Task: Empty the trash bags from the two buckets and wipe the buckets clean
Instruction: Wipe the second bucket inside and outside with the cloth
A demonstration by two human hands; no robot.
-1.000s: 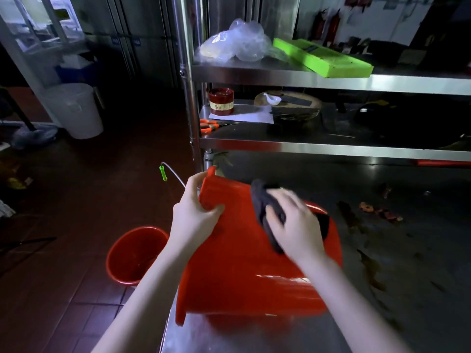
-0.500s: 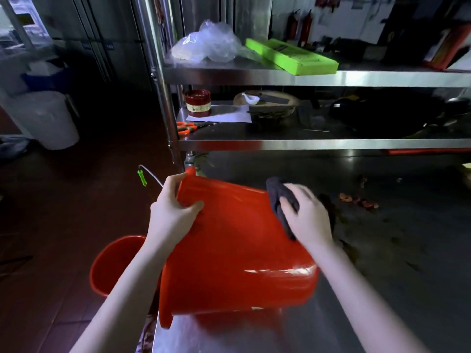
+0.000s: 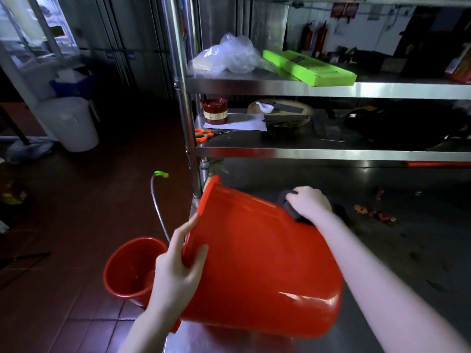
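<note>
Fingers of the left hand [image 3: 175,271] curl over the rim of the red bucket [image 3: 260,271], thumb pressed on its outer wall and the other fingers hooked round the lip toward the inside, so this hand grips the rim. Just right of that thumb the bucket lies tipped on its side on the steel table [image 3: 420,250], mouth turned left past the table edge and base toward the right. Across the bucket from the gripping fingers, the right hand [image 3: 309,203] rests on the upper far side of the wall with its fingers bent over a dark cloth [image 3: 288,202], holding it pressed against the plastic; part of the cloth shows beyond the knuckles. Below and left of the left hand's fingers, a second red bucket [image 3: 130,268] stands upright on the tiled floor [image 3: 76,225], its mouth open and apart from the tipped one. Above those fingers a metal hose with a green tip [image 3: 161,174] rises near the shelf post. Beyond the right hand's fingers, scraps [image 3: 374,212] lie on the table, well apart. Farther up sit orange scissors [image 3: 204,135], a red tin [image 3: 215,111], a crumpled clear bag [image 3: 226,56] and a green box [image 3: 309,68] on the shelves
</note>
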